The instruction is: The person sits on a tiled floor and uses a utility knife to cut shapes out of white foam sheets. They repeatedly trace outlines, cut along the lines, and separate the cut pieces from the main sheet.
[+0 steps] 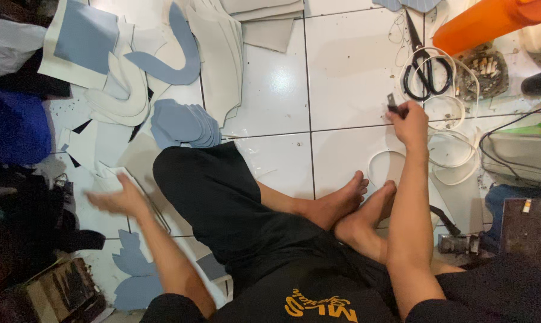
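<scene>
Reaching out over the cut pieces at the left, the left hand [118, 200] is shown blurred, palm spread and empty, above pale sheets [112, 146] and blue-grey cutouts [184, 122] on the tiled floor [270, 90]. These appear thin, light and floppy, best lifted by an edge. Further right, the right hand [409, 122] is closed on a small dark tool [392, 103], near black scissors [425, 75].

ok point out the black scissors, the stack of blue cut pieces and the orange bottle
black scissors [426, 75], head view, on the crossing just above the finger loops
stack of blue cut pieces [184, 124], head view, on the top piece's flat face
orange bottle [486, 21], head view, on the middle of its side
</scene>
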